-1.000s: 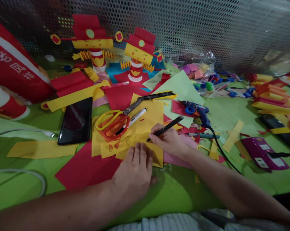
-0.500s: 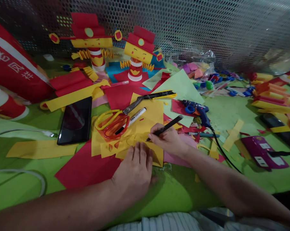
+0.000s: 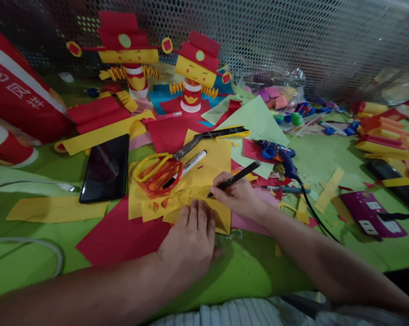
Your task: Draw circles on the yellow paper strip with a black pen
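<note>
My right hand (image 3: pixel 236 194) grips a black pen (image 3: pixel 240 175), its tip down at the yellow paper (image 3: pixel 221 158). My left hand (image 3: pixel 192 237) lies flat, fingers stretched over the front edge of the yellow sheets. Between the hands and the scissors is a yellow paper strip (image 3: pixel 177 199) with small orange cut pieces on it. Scissors (image 3: pixel 160 174) with one yellow and one red handle rest on the paper stack, blades toward the back right. Beside them is a white marker (image 3: pixel 191 165) with a black cap. Red paper (image 3: pixel 123 235) sticks out under the stack.
Two paper figures (image 3: pixel 131 50) with red hats stand at the back. A phone (image 3: pixel 105 170) lies to the left, near a red bag (image 3: pixel 21 86). On the right are a blue glue gun (image 3: pixel 282 158) with its cable, a purple power strip (image 3: pixel 372 213) and paper scraps.
The view has shifted very slightly. Both hands stay almost in place, the left flat on the paper and the right with the pen tip at the sheet.
</note>
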A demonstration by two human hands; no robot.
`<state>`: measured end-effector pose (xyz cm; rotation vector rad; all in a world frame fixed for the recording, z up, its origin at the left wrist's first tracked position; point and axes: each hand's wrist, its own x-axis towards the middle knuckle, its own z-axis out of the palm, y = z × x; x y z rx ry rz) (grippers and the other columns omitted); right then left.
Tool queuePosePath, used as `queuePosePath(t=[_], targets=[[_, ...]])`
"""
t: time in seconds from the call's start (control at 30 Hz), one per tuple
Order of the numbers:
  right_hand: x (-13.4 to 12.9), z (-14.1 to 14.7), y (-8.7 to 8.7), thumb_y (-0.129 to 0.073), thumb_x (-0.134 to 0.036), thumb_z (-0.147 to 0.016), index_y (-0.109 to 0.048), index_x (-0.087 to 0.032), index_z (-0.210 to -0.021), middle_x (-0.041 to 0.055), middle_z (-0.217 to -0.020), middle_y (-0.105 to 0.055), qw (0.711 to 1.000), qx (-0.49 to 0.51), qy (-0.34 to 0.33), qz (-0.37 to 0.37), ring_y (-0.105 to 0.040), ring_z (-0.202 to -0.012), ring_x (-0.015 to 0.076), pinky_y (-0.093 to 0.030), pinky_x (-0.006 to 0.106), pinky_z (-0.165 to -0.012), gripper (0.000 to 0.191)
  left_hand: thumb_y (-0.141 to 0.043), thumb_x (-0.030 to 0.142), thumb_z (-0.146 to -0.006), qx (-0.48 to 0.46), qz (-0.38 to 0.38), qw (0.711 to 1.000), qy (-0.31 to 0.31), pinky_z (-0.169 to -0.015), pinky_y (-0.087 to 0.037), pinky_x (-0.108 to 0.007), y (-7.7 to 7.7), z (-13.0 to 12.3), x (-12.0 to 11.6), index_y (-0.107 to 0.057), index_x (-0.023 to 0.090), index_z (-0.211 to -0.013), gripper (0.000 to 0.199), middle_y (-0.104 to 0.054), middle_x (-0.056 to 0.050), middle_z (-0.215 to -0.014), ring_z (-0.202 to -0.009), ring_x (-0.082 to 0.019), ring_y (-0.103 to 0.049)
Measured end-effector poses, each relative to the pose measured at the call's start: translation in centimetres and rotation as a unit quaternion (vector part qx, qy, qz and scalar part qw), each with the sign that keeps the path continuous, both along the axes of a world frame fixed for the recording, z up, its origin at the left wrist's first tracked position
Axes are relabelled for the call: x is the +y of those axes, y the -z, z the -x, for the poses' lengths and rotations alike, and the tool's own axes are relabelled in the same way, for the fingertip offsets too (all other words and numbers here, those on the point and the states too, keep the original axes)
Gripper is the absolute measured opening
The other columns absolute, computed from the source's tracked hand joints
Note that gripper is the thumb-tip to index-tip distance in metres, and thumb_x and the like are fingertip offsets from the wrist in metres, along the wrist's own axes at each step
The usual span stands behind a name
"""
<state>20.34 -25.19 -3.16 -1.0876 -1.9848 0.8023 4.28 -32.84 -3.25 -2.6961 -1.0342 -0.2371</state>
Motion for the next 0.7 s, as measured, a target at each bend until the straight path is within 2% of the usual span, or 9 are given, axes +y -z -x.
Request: queuePosePath(t=[0.2, 0.47, 0.7], targets=[[-0.02, -0.04, 0.03, -0.049, -0.019, -0.075, -0.047, -0.020, -0.069, -0.0017, -0.058, -0.051, 1.000, -0.004, 0.001, -0.004, -0.049, -0.051, 0.0097, -0.040, 0.022, -0.048, 0.006, -0.045, 0.047, -0.083, -0.006, 0.011, 1.000, 0.000, -0.082, -0.042, -0.047, -0.07, 0.01, 0.04, -0.060, -0.001, -0.107, 0.055, -0.062, -0.029, -0.109, -0.101, -0.038, -0.059], [0.03, -0.25, -0.07, -0.050, -0.021, -0.075, -0.047, -0.020, -0.071, -0.0009, -0.062, -0.052, 0.999, -0.005, 0.032, 0.031, -0.051, -0.054, 0.0105, -0.042, 0.023, -0.050, 0.005, -0.046, 0.047, -0.083, -0.010, 0.006, 1.000, 0.000, -0.082, -0.043, -0.047, 0.00, -0.02, 0.04, -0.060, -0.001, -0.107, 0.056, -0.061, -0.030, -0.109, -0.100, -0.038, -0.059], [0.02, 0.11, 0.13, -0.051, -0.022, -0.075, -0.045, -0.021, -0.068, -0.0018, -0.059, -0.051, 0.997, 0.015, 0.074, 0.020, -0.049, -0.051, 0.0099, -0.042, 0.022, -0.046, 0.009, -0.044, 0.048, -0.083, -0.003, -0.001, 1.000, 0.000, -0.082, -0.043, -0.046, 0.06, 0.02, 0.02, -0.061, 0.001, -0.106, 0.056, -0.062, -0.028, -0.109, -0.100, -0.037, -0.059]])
